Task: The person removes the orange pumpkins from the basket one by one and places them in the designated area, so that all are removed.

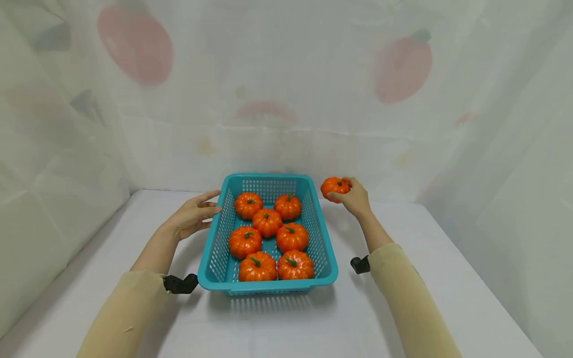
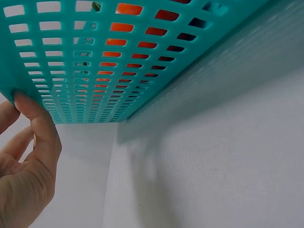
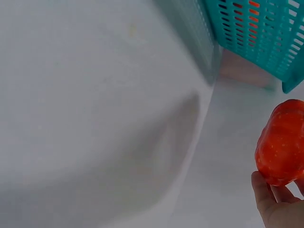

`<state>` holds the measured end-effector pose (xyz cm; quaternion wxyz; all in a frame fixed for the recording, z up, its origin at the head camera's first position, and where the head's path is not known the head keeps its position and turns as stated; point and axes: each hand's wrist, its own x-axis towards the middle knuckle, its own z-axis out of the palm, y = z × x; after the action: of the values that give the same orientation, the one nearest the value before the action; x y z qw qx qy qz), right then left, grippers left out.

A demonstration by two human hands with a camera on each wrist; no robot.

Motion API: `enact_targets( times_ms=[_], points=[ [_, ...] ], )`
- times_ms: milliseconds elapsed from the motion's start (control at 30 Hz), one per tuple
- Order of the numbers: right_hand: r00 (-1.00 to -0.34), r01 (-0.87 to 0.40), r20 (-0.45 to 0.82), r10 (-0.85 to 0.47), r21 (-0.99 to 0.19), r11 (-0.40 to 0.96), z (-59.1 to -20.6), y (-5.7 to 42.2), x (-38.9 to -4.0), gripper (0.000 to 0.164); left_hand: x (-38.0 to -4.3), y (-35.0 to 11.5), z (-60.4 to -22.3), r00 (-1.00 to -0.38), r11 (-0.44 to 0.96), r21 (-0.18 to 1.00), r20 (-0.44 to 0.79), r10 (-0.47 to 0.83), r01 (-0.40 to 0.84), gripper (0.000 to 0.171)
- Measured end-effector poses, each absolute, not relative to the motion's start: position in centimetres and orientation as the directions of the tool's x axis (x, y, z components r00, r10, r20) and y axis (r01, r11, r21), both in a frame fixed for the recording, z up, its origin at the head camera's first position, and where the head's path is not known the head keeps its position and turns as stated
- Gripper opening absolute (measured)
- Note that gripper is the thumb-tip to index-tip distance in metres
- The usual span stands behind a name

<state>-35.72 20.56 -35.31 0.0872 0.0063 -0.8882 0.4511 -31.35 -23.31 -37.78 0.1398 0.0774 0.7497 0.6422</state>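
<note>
A turquoise plastic basket [image 1: 329, 248] with slotted walls stands on the white table, with several small orange pumpkins [image 1: 267, 222] inside. My left hand [image 1: 192, 216] is at the basket's left side, its fingertips touching the outer edge of the rim. In the left wrist view, a bent finger [image 2: 40, 123] meets the underside of that rim. Beyond the basket's far right corner, my right hand [image 1: 355, 197] holds another orange pumpkin [image 1: 334, 188] raised over the table. The right wrist view shows this pumpkin [image 3: 282, 145] between thumb and fingers.
The table [image 1: 277, 333] is covered in white and casts soft shadows under the basket and arms. Pale curtains [image 1: 277, 114] with faded fruit prints hang behind and at both sides. Each wrist carries a small black camera [image 1: 181, 284] near the beige sleeve.
</note>
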Motion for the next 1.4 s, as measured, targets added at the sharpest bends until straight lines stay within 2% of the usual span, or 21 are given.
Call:
enact_targets(
  times_ms=[300, 667, 1400],
  points=[
    [-0.988, -0.073, 0.144, 0.062, -0.775, 0.628, -38.2, 20.5, -36.4, 0.076, -31.1, -23.5, -37.8, -0.952, 0.157, 0.985, -0.116, 0.282, -0.074, 0.078],
    [-0.990, -0.047, 0.124, 0.072, -0.756, 0.653, -39.8, 20.6, -36.4, 0.075, -31.1, -23.2, -37.7, -0.948, 0.136, 0.988, -0.111, 0.297, -0.073, 0.078],
    [-0.998, -0.005, 0.050, 0.045, -0.718, 0.696, -40.7, 20.7, -36.2, 0.077, -31.4, -23.2, -38.2, -0.954, 0.142, 0.987, -0.110, 0.279, -0.072, 0.076]
  ],
)
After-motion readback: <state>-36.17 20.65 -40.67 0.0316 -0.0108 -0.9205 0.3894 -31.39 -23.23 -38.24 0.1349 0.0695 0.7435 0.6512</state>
